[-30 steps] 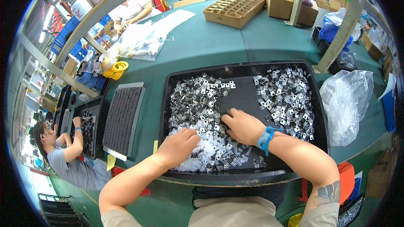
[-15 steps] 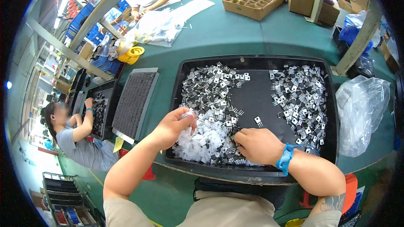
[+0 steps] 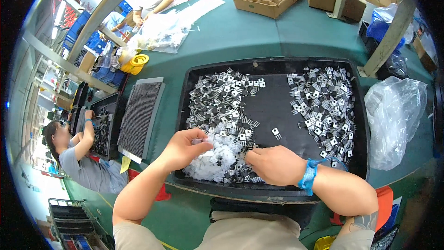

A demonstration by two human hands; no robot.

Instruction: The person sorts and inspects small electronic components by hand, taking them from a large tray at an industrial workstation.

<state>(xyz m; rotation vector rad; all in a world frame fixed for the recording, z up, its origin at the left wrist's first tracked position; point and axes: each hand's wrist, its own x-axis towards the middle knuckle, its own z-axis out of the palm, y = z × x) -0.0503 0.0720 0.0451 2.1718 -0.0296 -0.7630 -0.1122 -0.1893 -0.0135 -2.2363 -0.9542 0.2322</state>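
Near left in the black tray [image 3: 270, 99], our left hand [image 3: 185, 149] pinches white flakes [image 3: 215, 162]; our right hand [image 3: 276, 165] curls narrowly beside them, touching pronged components [image 3: 221, 98], its hold hidden from us.

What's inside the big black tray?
The black tray holds two heaps of small legged components, one loose component between them, and white scraps by your left hand. Whatever lies beneath the scraps is hidden.

Before me, white fluffy flakes [image 3: 215, 162] heap loosely at lower centre-left, against black-and-silver three-legged components [image 3: 217, 99] jumbled above; more lie right of centre.
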